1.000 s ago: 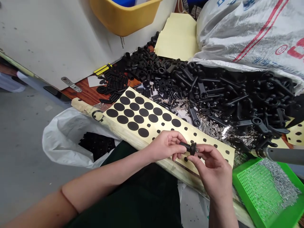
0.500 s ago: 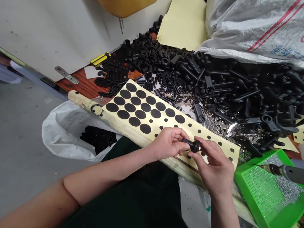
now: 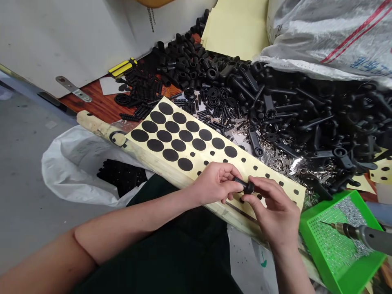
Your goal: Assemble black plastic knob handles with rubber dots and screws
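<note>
My left hand [image 3: 214, 181] and my right hand [image 3: 272, 208] meet over the near edge of the table, both pinched on one small black plastic part [image 3: 245, 186]. The left fingers hold its thin stem end. The right fingers close around its wider round end and hide most of it. Right under the hands lies a pale yellow sheet [image 3: 211, 157] dotted with large and small black round stickers.
A big heap of black plastic levers and rings [image 3: 306, 114] covers the table behind, with shiny metal bits [image 3: 288, 163] in front. A green perforated tray [image 3: 339, 241] with small screws and a powered screwdriver [image 3: 364, 236] lie at right. A white bag [image 3: 79, 163] hangs at left.
The hands stay together on the part; my right fingers have closed further over its round end. The screwdriver at right now shows lower, over the green tray.
</note>
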Tool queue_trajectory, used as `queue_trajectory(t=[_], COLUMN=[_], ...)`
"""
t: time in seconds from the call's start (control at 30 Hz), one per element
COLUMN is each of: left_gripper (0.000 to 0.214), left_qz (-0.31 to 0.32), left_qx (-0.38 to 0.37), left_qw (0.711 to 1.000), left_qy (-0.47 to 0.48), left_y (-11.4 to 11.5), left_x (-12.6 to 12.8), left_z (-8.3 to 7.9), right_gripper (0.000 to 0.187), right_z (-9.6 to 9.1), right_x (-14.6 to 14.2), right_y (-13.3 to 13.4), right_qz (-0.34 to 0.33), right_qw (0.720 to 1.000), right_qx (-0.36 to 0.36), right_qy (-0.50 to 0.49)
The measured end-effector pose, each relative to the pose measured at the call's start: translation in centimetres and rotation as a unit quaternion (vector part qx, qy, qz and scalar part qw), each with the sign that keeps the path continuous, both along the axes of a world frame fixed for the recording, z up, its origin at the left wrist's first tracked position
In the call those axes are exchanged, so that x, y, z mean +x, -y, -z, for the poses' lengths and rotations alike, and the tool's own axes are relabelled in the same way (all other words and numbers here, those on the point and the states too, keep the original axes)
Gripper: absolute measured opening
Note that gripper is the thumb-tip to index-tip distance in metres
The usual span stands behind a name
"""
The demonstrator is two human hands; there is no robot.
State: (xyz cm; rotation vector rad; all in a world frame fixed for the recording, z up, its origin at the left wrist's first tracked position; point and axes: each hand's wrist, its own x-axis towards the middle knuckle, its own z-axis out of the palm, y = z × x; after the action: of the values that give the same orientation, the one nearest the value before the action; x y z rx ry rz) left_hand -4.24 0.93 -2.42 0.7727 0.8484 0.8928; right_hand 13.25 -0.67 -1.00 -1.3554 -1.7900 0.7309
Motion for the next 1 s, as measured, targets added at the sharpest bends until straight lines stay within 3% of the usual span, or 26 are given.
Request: queue_trajectory(t=[0.2,0.47,0.63,0.73,0.83,1.0], left_gripper=[0.007,0.002,0.005,0.005,0.005,0.007], left_qz=[-0.008,-0.034,-0.04,-0.038,-0.026,-0.042], left_qx=[0.01,0.042,0.072,0.076,0.114,0.195], left_qw=[1.0,0.998,0.994,0.994,0.99,0.973], left_qy=[0.002,-0.027,-0.066,-0.069,-0.085,-0.119], left_y=[0.1,0.5,0.7,0.7,0.8,1.2], left_x=[0.0,0.3,0.7,0.7,0.5,0.4], left_z=[0.3,0.2,0.5,0.6,0.7,0.6], right_gripper=[0.032,0.033,0.038,0.04,0.031,0.028], right_z=[0.7,-0.1,-0.6,-0.8,-0.5,-0.3], right_x=[-1.0,-1.9,-1.0,-0.6,-0.6,-1.0], right_y=[0.5,0.0,0.0,0.0,0.1,0.0], right_qz=[0.046,0.098,0.071,0.065,0.08,0.062], right_qw=[0.997,0.981,0.967,0.968,0.975,0.97], right_qx=[0.007,-0.121,-0.209,-0.191,-0.157,-0.188], right_qy=[-0.054,-0.116,-0.127,-0.146,-0.134,-0.138])
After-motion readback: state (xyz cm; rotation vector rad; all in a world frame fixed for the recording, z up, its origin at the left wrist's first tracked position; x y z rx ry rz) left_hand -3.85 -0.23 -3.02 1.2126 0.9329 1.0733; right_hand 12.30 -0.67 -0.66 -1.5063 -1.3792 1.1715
